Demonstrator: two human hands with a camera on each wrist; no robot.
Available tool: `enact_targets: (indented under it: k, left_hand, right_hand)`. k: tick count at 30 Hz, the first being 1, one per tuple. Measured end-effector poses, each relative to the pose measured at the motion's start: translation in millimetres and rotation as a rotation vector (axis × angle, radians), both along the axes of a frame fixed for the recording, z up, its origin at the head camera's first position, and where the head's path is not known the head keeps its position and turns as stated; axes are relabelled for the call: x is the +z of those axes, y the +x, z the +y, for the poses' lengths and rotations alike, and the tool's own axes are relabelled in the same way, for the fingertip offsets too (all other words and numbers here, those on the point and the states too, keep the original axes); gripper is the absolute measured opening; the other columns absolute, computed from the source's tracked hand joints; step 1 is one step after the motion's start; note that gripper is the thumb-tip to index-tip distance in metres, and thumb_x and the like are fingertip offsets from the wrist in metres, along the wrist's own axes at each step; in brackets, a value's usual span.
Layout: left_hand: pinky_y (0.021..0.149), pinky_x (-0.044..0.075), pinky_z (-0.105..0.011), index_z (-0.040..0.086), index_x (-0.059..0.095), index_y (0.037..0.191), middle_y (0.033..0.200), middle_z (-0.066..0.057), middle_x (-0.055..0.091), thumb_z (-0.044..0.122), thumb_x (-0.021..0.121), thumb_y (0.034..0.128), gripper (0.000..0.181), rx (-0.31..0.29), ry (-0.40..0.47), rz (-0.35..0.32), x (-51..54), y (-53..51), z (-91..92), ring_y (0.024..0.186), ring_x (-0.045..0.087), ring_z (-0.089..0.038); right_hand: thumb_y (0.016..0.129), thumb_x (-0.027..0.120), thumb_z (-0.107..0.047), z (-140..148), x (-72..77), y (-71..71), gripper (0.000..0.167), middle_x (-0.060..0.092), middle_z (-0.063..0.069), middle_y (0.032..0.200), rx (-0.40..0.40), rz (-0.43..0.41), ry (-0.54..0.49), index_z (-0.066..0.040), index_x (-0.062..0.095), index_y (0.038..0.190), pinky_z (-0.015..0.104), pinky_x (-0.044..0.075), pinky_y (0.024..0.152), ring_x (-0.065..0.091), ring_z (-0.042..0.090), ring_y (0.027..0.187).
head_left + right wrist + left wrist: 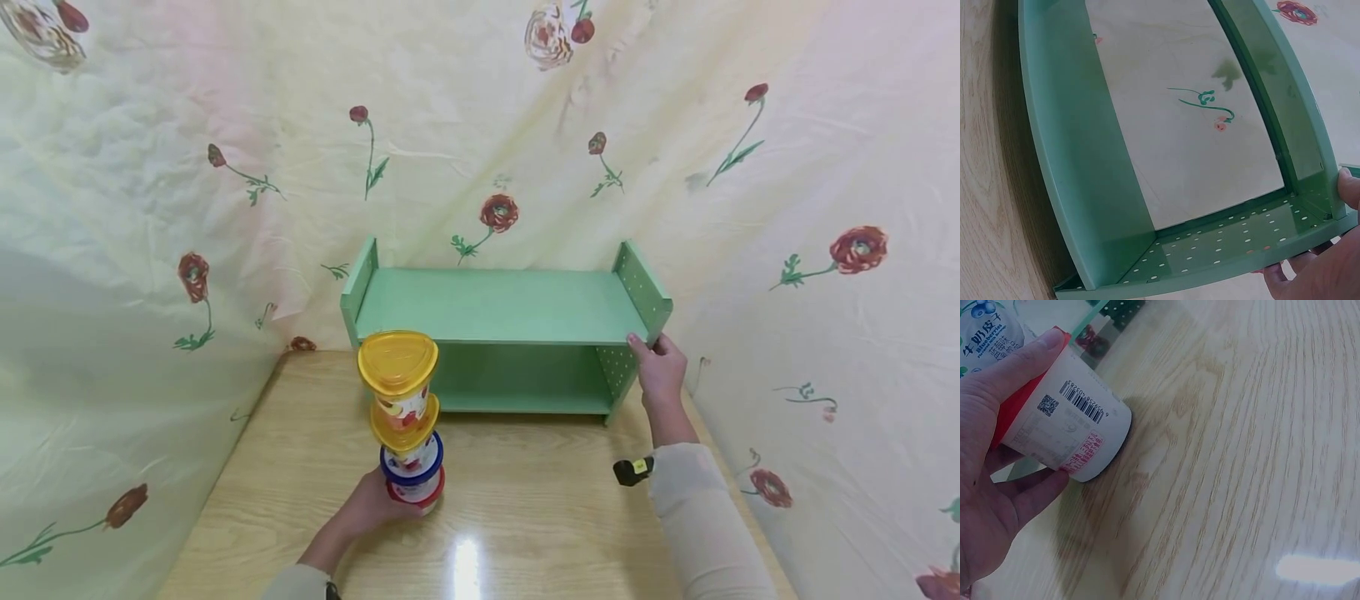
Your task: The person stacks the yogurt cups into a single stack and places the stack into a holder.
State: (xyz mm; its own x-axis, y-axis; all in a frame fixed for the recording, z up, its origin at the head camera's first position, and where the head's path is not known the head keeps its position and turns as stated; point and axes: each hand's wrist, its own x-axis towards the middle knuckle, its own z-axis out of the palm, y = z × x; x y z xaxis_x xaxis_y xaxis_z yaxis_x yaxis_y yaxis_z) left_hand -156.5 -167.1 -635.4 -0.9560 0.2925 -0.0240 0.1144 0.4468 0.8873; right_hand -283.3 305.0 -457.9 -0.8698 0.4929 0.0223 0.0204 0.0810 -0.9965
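Observation:
A stack of yogurt cups stands at left centre in the head view. Two yellow-lidded cups (397, 362) are on top, over a blue-lidded cup (415, 461) and a red-lidded cup (1075, 409) at the bottom. My left hand (371, 504) grips the red-lidded cup from the left, its thumb along the red rim in the left wrist view. My right hand (660, 371) holds the right side panel of a green two-tier shelf (495, 304), thumb on the front edge. In the right wrist view, fingers (1275, 278) curl round the panel's outer side.
A pale wooden table (525, 500) carries the shelf, which stands against a flower-printed cloth (450, 125) at the back. The cloth also encloses both sides. The yogurt stack partly covers the shelf's left front. The side panels have small holes.

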Motion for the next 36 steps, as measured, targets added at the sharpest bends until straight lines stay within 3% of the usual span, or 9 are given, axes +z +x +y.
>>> enact_targets:
  k: [10, 17, 27, 36]
  left_hand:
    - [0.103, 0.047, -0.050, 0.015, 0.045, 0.145, 0.134, -0.002, 0.060, 0.040, 0.093, 0.0693, 0.093, -0.019, -0.018, 0.017, 4.6, -8.5, 14.7, 0.122, 0.058, -0.023]
    - [0.100, 0.050, -0.047, 0.017, 0.050, 0.139, 0.127, 0.001, 0.064, 0.036, 0.094, 0.0689, 0.085, -0.047, 0.014, 0.029, 11.5, -14.8, 31.3, 0.116, 0.062, -0.021]
    - [0.105, 0.046, -0.047, 0.022, 0.046, 0.144, 0.133, 0.004, 0.061, 0.034, 0.094, 0.0696, 0.090, -0.085, 0.033, 0.014, 18.7, -20.6, 52.8, 0.123, 0.058, -0.021]
    - [0.105, 0.047, -0.046, 0.023, 0.045, 0.144, 0.133, 0.006, 0.061, 0.037, 0.094, 0.0697, 0.090, -0.103, 0.030, 0.028, 31.2, -24.6, 65.7, 0.122, 0.058, -0.018]
  right_hand:
    - [0.096, 0.071, -0.029, 0, 0.8, 1.1, 0.059, 0.047, 0.014, 0.152, 0.002, -0.007, -0.003, -0.010, 0.050, 0.148, 0.036, 0.039, 0.113, 0.045, 0.025, 0.139]
    - [0.096, 0.071, -0.029, -1, 3.6, 1.9, 0.059, 0.047, 0.013, 0.152, 0.001, -0.004, -0.004, -0.010, 0.050, 0.148, 0.037, 0.039, 0.113, 0.045, 0.025, 0.139]
    - [0.095, 0.071, -0.029, -1, 0.5, 4.3, 0.058, 0.049, 0.014, 0.151, -0.005, 0.010, 0.001, -0.008, 0.052, 0.146, 0.038, 0.039, 0.113, 0.046, 0.025, 0.139]
    - [0.096, 0.071, -0.029, -2, 0.2, 5.0, 0.058, 0.049, 0.014, 0.151, -0.006, 0.025, -0.006, -0.009, 0.051, 0.147, 0.037, 0.038, 0.114, 0.045, 0.025, 0.139]
